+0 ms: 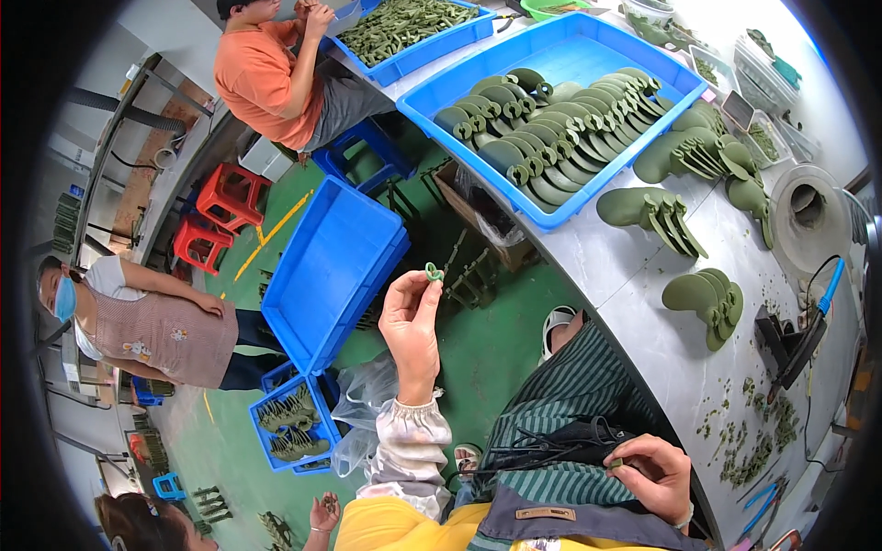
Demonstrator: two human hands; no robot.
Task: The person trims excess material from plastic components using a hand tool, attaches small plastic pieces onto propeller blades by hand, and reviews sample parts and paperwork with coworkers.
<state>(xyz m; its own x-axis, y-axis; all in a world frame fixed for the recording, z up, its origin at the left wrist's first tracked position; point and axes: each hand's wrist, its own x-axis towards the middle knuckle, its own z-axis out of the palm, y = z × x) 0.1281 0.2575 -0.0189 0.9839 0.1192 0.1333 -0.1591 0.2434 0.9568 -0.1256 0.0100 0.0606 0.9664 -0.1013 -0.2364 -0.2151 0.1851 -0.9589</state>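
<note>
Out in front of me, my left hand (411, 332) is raised above the floor, thumb and fingertips pinching a small green curled ring (434, 272). My right hand (654, 476) rests low over my lap, fingers bent in a pinch. A tiny green bit (615, 464) shows at its fingertips, too small to name. Near that hand, dark cords lie across my striped clothing. On the grey table to the right, fanned stacks of dark green curved plates (703, 298) lie closest to me. More of these plates stand in rows in a large blue tray (441, 110).
A blue-handled tool (831, 286) rests on a black stand (776, 344) amid green scraps. Pliers (763, 503) lie at the table's near edge. A blue tray (322, 275) leans over the floor at left. Several people are around; one's hand (323, 511) shows lower left.
</note>
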